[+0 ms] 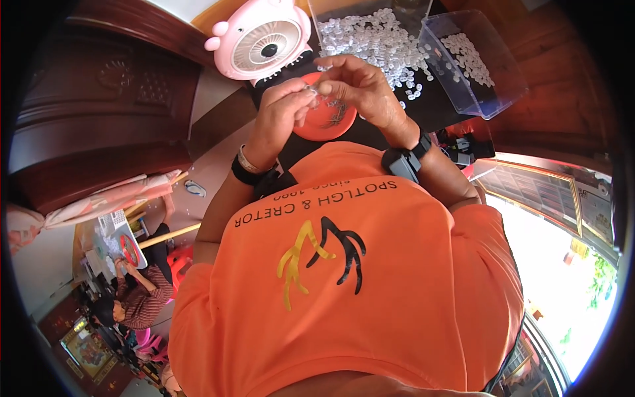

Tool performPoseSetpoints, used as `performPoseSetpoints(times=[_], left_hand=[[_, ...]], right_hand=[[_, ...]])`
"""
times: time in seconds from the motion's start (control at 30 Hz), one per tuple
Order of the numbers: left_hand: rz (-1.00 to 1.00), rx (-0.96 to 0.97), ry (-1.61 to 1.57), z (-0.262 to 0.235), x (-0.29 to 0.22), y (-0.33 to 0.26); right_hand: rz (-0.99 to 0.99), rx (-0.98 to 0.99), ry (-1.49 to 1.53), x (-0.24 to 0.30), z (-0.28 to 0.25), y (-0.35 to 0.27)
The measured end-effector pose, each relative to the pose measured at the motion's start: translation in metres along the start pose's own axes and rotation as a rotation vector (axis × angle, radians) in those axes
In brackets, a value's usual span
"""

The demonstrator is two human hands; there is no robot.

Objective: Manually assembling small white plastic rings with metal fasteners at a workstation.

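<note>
Both hands meet above a red-orange bowl [316, 131]. In the fingertips of my left hand [280, 111] is a small clear plastic piece [311, 90], mostly covered by the fingers. My right hand [370, 96] has its thumb and index finger closed in a pinch right beside that piece; whatever it grips is too small to make out. Thin metal pins or wires [339, 112] lie loose in the bowl under the hands. Beyond them, a large heap of similar small clear pieces [370, 41] spreads over the dark tabletop, some scattered near my right hand.
A pink animal-shaped fan [268, 46] stands at the back left. To the right, a clear plastic bin [489, 106] holds more of the pieces [468, 59]. Dark small items [463, 144] sit past my right wrist. Far left, another person [142, 298] works at a small table.
</note>
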State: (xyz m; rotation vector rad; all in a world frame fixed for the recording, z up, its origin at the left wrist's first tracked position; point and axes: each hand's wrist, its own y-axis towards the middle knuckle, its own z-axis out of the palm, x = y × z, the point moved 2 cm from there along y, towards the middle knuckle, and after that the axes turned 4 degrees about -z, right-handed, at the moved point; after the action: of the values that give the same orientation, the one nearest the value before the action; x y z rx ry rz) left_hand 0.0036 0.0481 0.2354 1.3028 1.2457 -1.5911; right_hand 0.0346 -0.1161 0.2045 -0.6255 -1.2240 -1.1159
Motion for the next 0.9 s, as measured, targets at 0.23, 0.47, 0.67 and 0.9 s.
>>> performPoseSetpoints(times=[0.23, 0.47, 0.67, 0.9], left_hand=[[-0.066, -0.089, -0.075, -0.022, 0.012, -0.004], [-0.091, -0.092, -0.094, -0.019, 0.012, -0.004], [-0.083, -0.116, -0.043, -0.015, 0.008, -0.006], [-0.056, -0.156, -0.072, -0.020, 0.012, -0.012]], right_hand=[[0.130, -0.335, -1.045, -0.102, -0.180, -0.007], [0.239, -0.074, -1.299, -0.138, -0.189, -0.001], [0.275, 0.124, -1.576, -0.159, -0.175, 0.011], [0.348, 0.071, -1.485, -0.153, -0.169, 0.015]])
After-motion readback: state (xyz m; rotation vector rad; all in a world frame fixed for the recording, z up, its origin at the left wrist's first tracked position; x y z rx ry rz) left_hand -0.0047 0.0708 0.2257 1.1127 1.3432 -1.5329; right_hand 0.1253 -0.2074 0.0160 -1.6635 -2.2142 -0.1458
